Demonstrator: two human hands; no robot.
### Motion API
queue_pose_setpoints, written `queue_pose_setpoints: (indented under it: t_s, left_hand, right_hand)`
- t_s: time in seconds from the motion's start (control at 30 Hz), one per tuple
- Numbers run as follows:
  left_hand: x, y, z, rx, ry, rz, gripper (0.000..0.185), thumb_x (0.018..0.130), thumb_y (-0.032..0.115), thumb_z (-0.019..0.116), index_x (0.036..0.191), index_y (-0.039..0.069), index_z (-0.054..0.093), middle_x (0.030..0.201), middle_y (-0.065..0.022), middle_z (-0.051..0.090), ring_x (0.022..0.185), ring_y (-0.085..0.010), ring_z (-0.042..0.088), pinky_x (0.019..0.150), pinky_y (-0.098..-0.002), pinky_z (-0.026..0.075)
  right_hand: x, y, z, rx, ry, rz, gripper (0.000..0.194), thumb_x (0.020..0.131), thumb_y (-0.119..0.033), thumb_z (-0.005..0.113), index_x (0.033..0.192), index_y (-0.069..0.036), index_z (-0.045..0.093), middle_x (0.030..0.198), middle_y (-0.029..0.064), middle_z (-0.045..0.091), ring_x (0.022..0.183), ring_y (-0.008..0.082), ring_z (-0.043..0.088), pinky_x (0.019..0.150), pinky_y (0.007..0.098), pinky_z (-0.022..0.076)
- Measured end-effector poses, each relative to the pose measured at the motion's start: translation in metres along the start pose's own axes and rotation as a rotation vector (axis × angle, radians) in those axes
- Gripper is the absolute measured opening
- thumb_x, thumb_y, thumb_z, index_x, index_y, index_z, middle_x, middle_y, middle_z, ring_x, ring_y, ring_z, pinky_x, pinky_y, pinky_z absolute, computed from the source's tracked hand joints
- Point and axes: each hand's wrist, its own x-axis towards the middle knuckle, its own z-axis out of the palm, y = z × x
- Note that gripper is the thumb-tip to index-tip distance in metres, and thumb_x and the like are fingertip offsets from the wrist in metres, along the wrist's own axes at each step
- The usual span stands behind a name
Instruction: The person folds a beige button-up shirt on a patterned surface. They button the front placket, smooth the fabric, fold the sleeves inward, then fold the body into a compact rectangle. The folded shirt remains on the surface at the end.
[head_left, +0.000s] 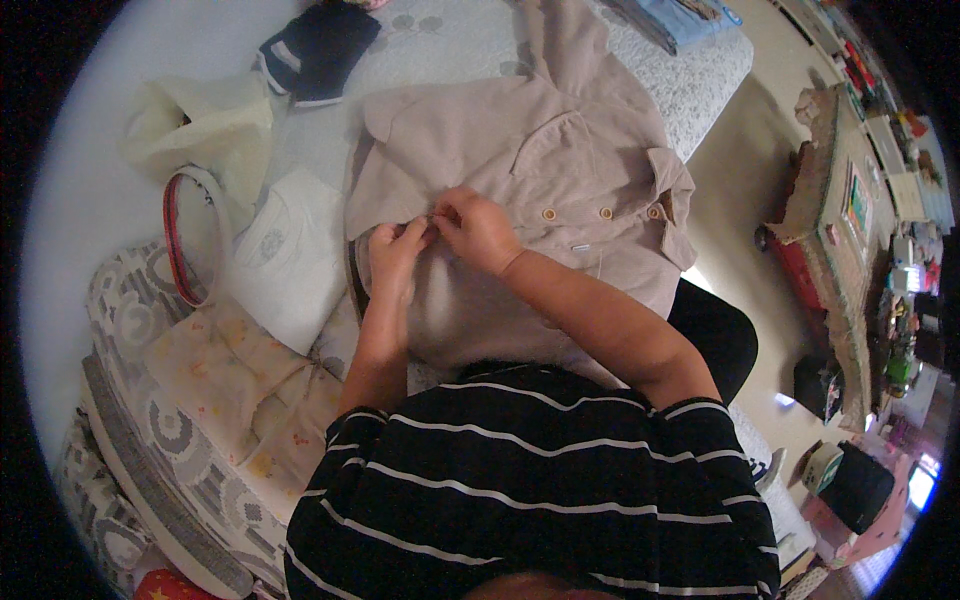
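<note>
A beige corduroy shirt (480, 135) lies spread out before me, its collar (671, 202) to the right and its hem to the left. Several round buttons (606, 214) run along the front edge towards the collar. My left hand (397, 247) pinches the front edge near the hem. Right beside it, the fingertips of my right hand (480, 229) grip the same edge, nearly touching the left fingers. What lies between the fingertips is too small to make out. One sleeve (574, 37) stretches away towards the top of the view.
Left of the shirt are a white garment (292, 255), a pale yellow cloth (225, 127), a red-and-white band ring (180, 240) and a floral cloth (247, 390). Dark folded clothing (322, 52) lies beyond. A cloth-covered table (840, 247) stands across the floor to the right.
</note>
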Motion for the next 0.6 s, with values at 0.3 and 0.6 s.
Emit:
queue_pose_setpoints:
  t_s: [0.3,0.6]
  left_hand:
    - [0.000,0.001,-0.002,0.059,-0.067,0.119,0.019,0.087,0.011,0.071,0.098,-0.005,0.066,0.094,-0.0087,0.070,0.081,-0.0155,0.067,0.071,-0.0264,0.054]
    - [0.002,0.006,-0.004,0.431,0.039,0.248,0.025,0.089,0.017,0.070,0.102,-0.004,0.065,0.084,-0.0074,0.070,0.067,-0.0144,0.065,0.062,-0.0285,0.052]
  right_hand:
    - [0.014,0.016,0.000,0.527,-0.172,0.415,0.014,0.087,-0.014,0.068,0.088,0.000,0.065,0.073,0.0045,0.064,0.065,0.0119,0.058,0.058,0.0284,0.0475]
    - [0.008,0.019,0.003,0.354,-0.046,0.297,0.009,0.082,-0.011,0.068,0.090,-0.006,0.067,0.078,0.0096,0.067,0.067,0.0233,0.063,0.060,0.0357,0.0511]
